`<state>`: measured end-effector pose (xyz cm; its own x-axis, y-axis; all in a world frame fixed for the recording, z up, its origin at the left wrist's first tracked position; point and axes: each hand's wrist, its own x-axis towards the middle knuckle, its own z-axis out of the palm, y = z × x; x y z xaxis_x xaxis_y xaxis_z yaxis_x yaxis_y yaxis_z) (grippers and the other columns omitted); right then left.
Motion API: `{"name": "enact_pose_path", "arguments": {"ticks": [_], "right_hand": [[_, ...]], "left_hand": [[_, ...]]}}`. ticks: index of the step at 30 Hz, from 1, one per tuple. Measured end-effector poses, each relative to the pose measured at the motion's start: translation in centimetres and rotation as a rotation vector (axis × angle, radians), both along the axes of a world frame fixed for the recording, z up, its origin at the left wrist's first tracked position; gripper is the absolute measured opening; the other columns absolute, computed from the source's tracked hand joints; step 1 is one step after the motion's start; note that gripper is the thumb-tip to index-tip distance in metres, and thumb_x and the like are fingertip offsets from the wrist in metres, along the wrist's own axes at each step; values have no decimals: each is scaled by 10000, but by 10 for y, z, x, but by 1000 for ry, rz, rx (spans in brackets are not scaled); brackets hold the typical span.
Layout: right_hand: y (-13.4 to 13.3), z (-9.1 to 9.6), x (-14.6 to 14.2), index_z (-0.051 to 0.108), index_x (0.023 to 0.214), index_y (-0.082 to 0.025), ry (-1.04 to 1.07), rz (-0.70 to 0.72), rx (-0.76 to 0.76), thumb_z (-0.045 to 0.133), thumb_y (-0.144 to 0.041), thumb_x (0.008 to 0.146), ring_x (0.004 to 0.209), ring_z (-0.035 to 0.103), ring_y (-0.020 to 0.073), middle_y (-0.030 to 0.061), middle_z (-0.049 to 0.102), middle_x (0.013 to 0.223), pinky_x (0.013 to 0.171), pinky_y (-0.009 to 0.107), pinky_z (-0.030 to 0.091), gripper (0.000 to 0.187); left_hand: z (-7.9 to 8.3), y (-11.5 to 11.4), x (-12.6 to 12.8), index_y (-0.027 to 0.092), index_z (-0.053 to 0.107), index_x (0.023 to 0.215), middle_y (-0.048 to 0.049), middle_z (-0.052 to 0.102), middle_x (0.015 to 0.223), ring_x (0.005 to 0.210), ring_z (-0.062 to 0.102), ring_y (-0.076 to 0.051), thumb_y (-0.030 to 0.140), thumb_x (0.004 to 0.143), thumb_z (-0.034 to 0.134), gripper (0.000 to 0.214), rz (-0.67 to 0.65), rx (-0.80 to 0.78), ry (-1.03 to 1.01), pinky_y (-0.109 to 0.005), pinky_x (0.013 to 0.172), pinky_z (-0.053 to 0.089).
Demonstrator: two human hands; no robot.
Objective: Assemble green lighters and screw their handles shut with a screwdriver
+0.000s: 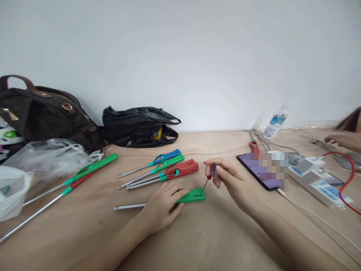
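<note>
A green long-necked lighter (pixel 194 195) lies flat on the table, its metal tube pointing left. My left hand (pixel 165 201) is wrapped over its handle near the trigger and presses it down. Between the fingers of my right hand (pixel 227 175) is a small screwdriver (pixel 211 171) with a red and purple handle. Its thin shaft slants down to the handle end of the green lighter, where the tip seems to touch. Just beyond my left hand lie a blue lighter (pixel 169 154), another green lighter (pixel 173 161) and red lighters (pixel 183 169), side by side.
At left are a green lighter (pixel 97 165), plastic bags (pixel 53 156) and a dark backpack (pixel 47 113). A black bag (pixel 135 126) sits by the wall. At right are a phone (pixel 254 171), a power strip (pixel 318 184), cables, a bottle (pixel 276 122) and another person's hand (pixel 345 141).
</note>
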<state>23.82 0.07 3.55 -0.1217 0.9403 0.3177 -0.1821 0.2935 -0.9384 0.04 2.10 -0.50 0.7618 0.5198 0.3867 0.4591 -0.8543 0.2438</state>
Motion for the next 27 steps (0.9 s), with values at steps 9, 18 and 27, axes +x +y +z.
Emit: {"name": "enact_pose_path", "arguments": {"ticks": [9, 18, 27], "right_hand": [[1, -1, 0, 593, 936, -208, 4, 24, -3, 584, -378, 910, 583, 446, 99, 32, 638, 869, 528, 250, 350, 173], [0, 3, -1, 525, 920, -226, 60, 25, -44, 627, -378, 880, 551, 414, 99, 15, 632, 828, 528, 254, 343, 188], [0, 6, -1, 523, 874, -226, 5, -49, -52, 685, -393, 819, 572, 443, 114, 5, 622, 781, 532, 261, 353, 239]], "left_hand": [[-2, 0, 0, 196, 571, 1183, -86, 635, 1117, 1024, 593, -248, 114, 882, 474, 327, 0, -26, 13, -394, 853, 471], [-1, 2, 1, 199, 583, 1170, -79, 643, 1093, 1001, 602, -233, 131, 899, 472, 301, -7, -1, -7, -367, 836, 482], [-2, 1, 0, 202, 592, 1158, -78, 647, 1091, 1001, 601, -230, 132, 890, 482, 298, -2, -13, -20, -363, 853, 482]]}}
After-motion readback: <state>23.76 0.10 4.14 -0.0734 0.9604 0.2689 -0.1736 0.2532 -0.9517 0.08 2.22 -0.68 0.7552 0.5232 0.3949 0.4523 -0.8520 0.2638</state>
